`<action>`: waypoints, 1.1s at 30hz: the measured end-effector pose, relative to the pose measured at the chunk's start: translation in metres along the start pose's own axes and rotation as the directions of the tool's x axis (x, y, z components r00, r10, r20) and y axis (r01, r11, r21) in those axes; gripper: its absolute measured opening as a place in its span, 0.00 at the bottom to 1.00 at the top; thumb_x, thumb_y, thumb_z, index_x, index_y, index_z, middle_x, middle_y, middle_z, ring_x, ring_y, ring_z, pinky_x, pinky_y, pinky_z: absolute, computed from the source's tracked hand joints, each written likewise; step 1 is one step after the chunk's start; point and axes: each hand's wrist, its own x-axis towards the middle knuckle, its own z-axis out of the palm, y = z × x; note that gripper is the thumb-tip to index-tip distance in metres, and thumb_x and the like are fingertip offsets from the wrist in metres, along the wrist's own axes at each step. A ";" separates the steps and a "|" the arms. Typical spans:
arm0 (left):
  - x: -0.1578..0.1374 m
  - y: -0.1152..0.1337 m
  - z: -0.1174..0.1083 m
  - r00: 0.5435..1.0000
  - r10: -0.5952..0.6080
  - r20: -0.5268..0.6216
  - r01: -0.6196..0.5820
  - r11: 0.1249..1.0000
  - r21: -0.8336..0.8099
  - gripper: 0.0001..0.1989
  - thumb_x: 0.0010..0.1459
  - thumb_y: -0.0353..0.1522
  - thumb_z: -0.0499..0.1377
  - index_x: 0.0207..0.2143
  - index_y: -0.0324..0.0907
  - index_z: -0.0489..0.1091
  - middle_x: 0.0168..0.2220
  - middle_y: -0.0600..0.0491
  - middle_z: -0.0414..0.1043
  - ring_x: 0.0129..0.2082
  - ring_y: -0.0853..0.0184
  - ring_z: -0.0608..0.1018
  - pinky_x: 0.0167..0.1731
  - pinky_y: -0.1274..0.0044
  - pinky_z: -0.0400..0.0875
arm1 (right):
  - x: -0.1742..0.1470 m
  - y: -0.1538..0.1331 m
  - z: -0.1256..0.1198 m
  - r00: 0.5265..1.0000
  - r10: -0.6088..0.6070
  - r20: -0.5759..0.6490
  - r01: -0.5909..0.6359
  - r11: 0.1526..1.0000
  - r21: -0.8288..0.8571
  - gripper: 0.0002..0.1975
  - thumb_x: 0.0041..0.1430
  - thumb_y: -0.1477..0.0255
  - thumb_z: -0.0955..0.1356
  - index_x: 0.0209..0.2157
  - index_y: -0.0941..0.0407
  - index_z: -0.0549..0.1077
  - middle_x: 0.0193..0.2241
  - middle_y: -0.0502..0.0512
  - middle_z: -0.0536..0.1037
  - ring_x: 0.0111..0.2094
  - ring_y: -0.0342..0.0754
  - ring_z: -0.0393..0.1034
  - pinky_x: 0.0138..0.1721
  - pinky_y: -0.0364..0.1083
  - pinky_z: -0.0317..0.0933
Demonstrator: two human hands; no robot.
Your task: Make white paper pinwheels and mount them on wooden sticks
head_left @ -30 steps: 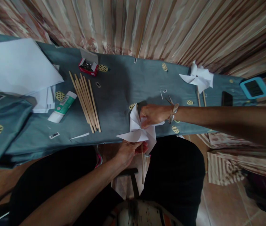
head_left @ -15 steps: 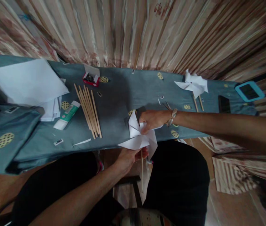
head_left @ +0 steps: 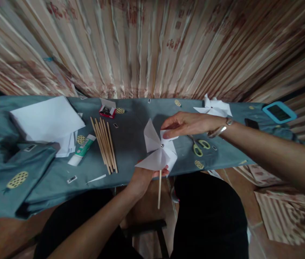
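Observation:
A white paper pinwheel [head_left: 153, 160] is held over the front edge of the table, with a shiny round pin head [head_left: 162, 145] at its centre. Its wooden stick [head_left: 159, 192] points down toward my lap. My left hand [head_left: 141, 180] is closed around the stick just behind the lower blade, which hides part of the fingers. From the upper right, my right hand [head_left: 183, 124] pinches a blade between thumb and fingers. Scissors with yellow-green handles [head_left: 198, 148] lie just below my right wrist.
Left of the pinwheel are several wooden sticks [head_left: 104, 144], a glue tube [head_left: 82, 150], white paper sheets [head_left: 47, 117] and a red box of pins [head_left: 107, 112]. Finished-looking pinwheels [head_left: 214, 108], a dark phone [head_left: 251, 123] and a blue-framed device [head_left: 280, 112] lie at right.
My right hand has shifted from the pinwheel's centre to its upper right blade, uncovering the pin head. The scissors now show more fully. The camera view has tilted upward.

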 end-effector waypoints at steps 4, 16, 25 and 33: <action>0.014 0.020 -0.003 0.989 0.143 0.039 -0.148 0.969 0.198 0.12 0.35 0.38 0.70 0.21 0.39 0.77 0.22 0.49 0.78 0.26 0.60 0.79 0.31 0.72 0.76 | -0.025 0.001 0.000 0.787 -0.175 -0.591 0.106 0.983 -0.149 0.19 0.51 0.57 0.74 0.40 0.55 0.80 0.37 0.53 0.82 0.38 0.48 0.74 0.39 0.46 0.67; 0.042 0.047 0.007 0.923 0.383 0.026 -0.376 0.891 0.255 0.10 0.40 0.37 0.69 0.25 0.41 0.79 0.24 0.50 0.80 0.27 0.58 0.82 0.33 0.69 0.78 | -0.034 0.049 0.150 0.666 0.114 -0.738 0.105 0.964 0.243 0.12 0.58 0.61 0.70 0.36 0.55 0.80 0.27 0.52 0.79 0.27 0.46 0.70 0.29 0.44 0.62; 0.054 0.040 0.008 0.934 0.353 0.054 -0.357 0.916 0.181 0.15 0.38 0.40 0.71 0.27 0.40 0.80 0.28 0.47 0.81 0.30 0.55 0.83 0.33 0.68 0.79 | -0.012 0.052 0.159 0.831 0.138 -0.538 0.160 0.869 0.469 0.10 0.58 0.64 0.69 0.31 0.55 0.78 0.24 0.49 0.75 0.26 0.43 0.65 0.28 0.42 0.58; 0.045 0.038 0.016 0.942 0.333 -0.052 -0.309 0.915 0.261 0.16 0.39 0.37 0.72 0.30 0.38 0.80 0.33 0.46 0.82 0.36 0.56 0.83 0.44 0.65 0.77 | -0.003 0.058 0.147 0.765 0.114 -0.633 0.220 0.878 0.425 0.08 0.58 0.66 0.70 0.32 0.54 0.80 0.24 0.49 0.75 0.25 0.44 0.65 0.29 0.43 0.58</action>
